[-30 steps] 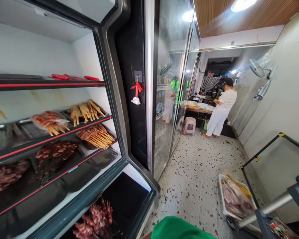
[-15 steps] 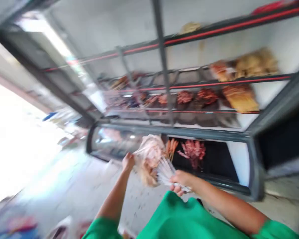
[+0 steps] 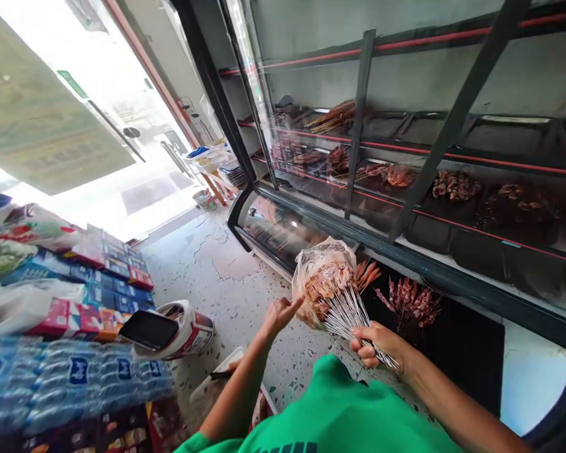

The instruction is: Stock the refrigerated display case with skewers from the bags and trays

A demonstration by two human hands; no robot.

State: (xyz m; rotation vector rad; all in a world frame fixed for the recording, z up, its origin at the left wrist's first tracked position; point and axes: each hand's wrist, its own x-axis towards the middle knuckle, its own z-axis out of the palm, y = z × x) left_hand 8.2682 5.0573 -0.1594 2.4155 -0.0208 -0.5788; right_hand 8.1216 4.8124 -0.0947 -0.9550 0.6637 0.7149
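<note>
My right hand [image 3: 380,345] is closed round the metal sticks of a bundle of meat skewers [image 3: 332,289] whose meat end is wrapped in a clear plastic bag [image 3: 317,258]. My left hand [image 3: 279,313] touches the bag's lower left side with fingers partly curled and the forefinger stretched toward it. The bundle is held in front of the lower bay of a refrigerated display case [image 3: 434,270], where red meat skewers [image 3: 409,303] and orange ones [image 3: 368,272] lie on a black floor.
Shelves in the case carry dark trays of skewered meat [image 3: 455,185]. Stacked drink cartons and bottled-water packs [image 3: 70,371] fill the left. A tipped container with a black lid [image 3: 170,330] lies on the speckled floor [image 3: 221,277]. A bright doorway opens at the upper left.
The view swung from the shop's back aisle to the case front, then steadied. Both hands came into view holding the bagged skewers. The left hand shifted from the bag's top to its lower side.
</note>
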